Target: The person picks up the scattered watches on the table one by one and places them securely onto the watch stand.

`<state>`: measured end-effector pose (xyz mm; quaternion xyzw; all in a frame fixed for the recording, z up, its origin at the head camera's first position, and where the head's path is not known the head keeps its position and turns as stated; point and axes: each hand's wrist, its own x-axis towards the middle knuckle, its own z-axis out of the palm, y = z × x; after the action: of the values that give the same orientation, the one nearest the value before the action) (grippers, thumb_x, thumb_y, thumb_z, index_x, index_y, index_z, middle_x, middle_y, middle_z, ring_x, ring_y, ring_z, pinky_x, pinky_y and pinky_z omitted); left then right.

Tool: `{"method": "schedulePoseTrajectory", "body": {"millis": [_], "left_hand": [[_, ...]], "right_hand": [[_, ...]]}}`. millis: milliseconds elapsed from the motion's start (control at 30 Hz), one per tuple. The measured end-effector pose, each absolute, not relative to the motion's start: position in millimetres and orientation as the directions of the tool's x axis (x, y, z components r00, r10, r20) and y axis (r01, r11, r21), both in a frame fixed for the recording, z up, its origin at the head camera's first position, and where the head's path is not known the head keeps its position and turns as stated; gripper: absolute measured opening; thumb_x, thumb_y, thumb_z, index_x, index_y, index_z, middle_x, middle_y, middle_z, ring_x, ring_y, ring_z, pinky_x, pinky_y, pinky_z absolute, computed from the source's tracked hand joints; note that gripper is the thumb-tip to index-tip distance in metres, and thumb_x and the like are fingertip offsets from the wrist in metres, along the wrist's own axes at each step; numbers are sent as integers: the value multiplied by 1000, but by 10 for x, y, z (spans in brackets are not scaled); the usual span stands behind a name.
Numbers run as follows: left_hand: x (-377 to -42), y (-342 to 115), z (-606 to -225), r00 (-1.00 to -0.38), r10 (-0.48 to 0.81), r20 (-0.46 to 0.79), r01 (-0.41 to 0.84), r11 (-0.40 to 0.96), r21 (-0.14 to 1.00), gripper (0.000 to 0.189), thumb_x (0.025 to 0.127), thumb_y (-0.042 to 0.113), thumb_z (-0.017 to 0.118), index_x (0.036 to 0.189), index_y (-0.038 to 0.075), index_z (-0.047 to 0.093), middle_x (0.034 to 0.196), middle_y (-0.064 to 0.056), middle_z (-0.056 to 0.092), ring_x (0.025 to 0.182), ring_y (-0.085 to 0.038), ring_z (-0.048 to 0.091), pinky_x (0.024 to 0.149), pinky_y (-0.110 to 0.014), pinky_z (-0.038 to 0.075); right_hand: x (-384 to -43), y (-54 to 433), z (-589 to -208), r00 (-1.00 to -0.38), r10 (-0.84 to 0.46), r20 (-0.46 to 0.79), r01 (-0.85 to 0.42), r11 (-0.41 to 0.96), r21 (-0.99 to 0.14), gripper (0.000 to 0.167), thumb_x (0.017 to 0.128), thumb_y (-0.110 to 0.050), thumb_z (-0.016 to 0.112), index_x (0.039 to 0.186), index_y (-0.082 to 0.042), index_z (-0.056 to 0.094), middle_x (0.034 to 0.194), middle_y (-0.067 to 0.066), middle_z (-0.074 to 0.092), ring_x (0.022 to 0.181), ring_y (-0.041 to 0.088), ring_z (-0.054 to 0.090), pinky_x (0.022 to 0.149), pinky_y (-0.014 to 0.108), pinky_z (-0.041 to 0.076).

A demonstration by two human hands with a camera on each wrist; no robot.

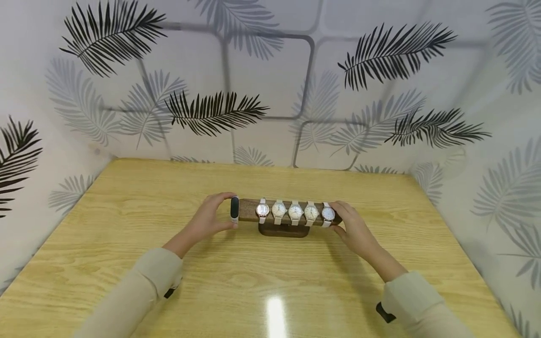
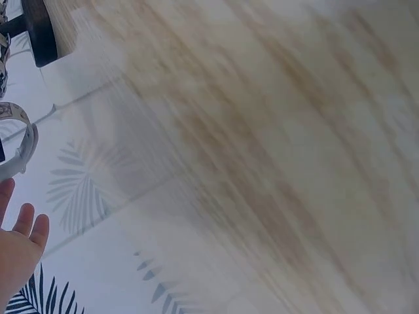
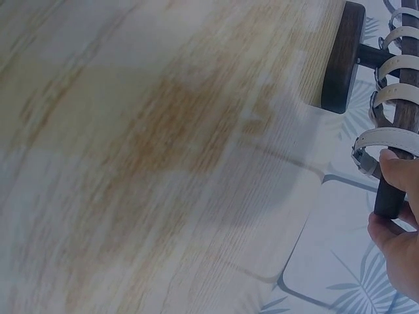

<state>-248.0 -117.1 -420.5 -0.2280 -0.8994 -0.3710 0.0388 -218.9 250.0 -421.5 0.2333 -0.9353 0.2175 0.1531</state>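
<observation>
A dark wooden watch stand (image 1: pixel 248 211) on a short base (image 1: pixel 284 230) carries several pale-strapped round watches (image 1: pixel 295 212) side by side along its bar. My left hand (image 1: pixel 206 218) holds a smart band (image 1: pixel 234 208) with a dark oblong screen and white strap between thumb and fingers, at the bar's left end. In the left wrist view its strap (image 2: pixel 29 140) forms a closed loop. My right hand (image 1: pixel 356 231) grips the bar's right end, beside the last watch (image 1: pixel 328 213). The right wrist view shows thumb and fingers around the dark bar end (image 3: pixel 389 199).
The stand is on a light wood-grain table (image 1: pixel 236 281), towards its far side. A pale wall (image 1: pixel 270 70) with leaf patterns rises behind the table and at both sides. Dark wrist straps (image 1: pixel 384 313) show under the sleeves.
</observation>
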Motion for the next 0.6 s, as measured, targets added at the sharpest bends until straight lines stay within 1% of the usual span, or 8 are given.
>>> {"method": "schedulePoseTrajectory", "body": {"millis": [100, 333, 600], "left_hand": [[-2486, -1123, -4195, -891, 390, 231, 439, 615, 655, 71, 72, 14, 80, 134, 4, 45, 137, -19, 46, 129, -39, 36, 104, -56, 33], [-2496, -1021, -4130, -887, 420, 190, 437, 633, 639, 72, 71, 22, 81, 134, 9, 47, 134, -15, 48, 129, -37, 36, 102, -57, 36], [-2528, -968, -4115, -883, 440, 162, 440, 659, 611, 72, 71, 22, 81, 134, 8, 47, 132, -14, 50, 128, -36, 36, 101, -56, 37]], "right_hand": [[-2196, 2491, -4219, -840, -378, 389, -510, 794, -331, 56, 76, 4, 71, 127, 6, 48, 124, 24, 51, 116, 40, 49, 94, 51, 45], [-2195, 2486, -4208, -844, -379, 381, -506, 797, -329, 55, 77, 4, 70, 128, 5, 48, 124, 23, 52, 115, 40, 50, 94, 51, 46], [-2195, 2477, -4219, -843, -380, 381, -508, 797, -328, 55, 77, 5, 70, 128, 5, 47, 124, 22, 52, 115, 39, 50, 94, 50, 46]]}}
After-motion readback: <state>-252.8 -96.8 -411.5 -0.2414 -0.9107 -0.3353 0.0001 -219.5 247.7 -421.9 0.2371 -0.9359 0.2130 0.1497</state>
